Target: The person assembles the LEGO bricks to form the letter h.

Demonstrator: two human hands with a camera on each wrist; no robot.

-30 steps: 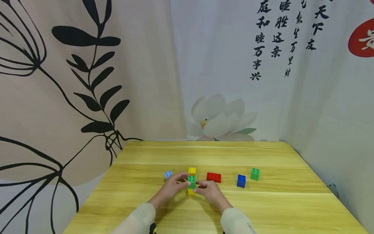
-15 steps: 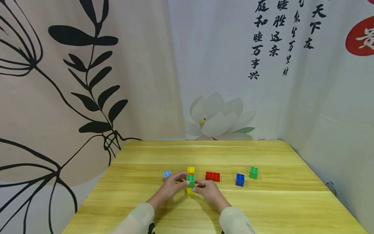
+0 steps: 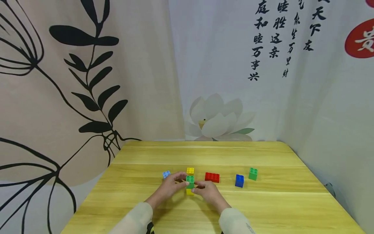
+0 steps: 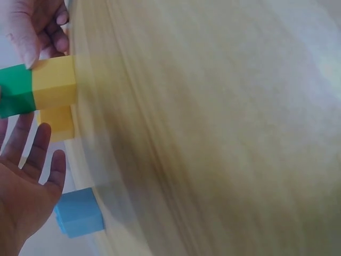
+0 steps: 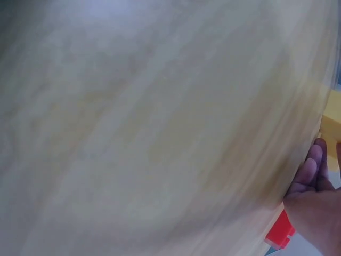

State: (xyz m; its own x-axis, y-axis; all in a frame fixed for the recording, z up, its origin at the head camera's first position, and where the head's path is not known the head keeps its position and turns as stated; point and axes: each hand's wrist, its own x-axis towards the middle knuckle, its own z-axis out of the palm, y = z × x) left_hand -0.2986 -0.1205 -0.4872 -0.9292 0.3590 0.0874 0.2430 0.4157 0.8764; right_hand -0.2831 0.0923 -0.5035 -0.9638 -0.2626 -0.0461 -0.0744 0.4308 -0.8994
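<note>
In front of me a green building brick (image 3: 190, 182) sits on a yellow building brick (image 3: 189, 192), forming an upright stack on the table. My left hand (image 3: 171, 186) holds the green brick from the left, its thumb on the near side. My right hand (image 3: 208, 191) grips the yellow brick from the right, the thumb touching near the seam (image 4: 33, 68). The left wrist view shows the lower fingers of the left hand (image 4: 26, 181) spread. Just behind the stack stands another yellow brick (image 3: 190, 171). A light blue brick (image 3: 166, 174) is partly hidden behind the left hand.
On the wooden table (image 3: 263, 208), a red brick (image 3: 212, 177) lies right of the stack. Farther right are a dark blue brick (image 3: 239, 181) and a second green brick (image 3: 253, 174). A printed curtain (image 3: 152, 97) hangs behind the table's far edge.
The camera view has shifted slightly. Both hands stay on the green and yellow stack, and the loose bricks keep their places.
</note>
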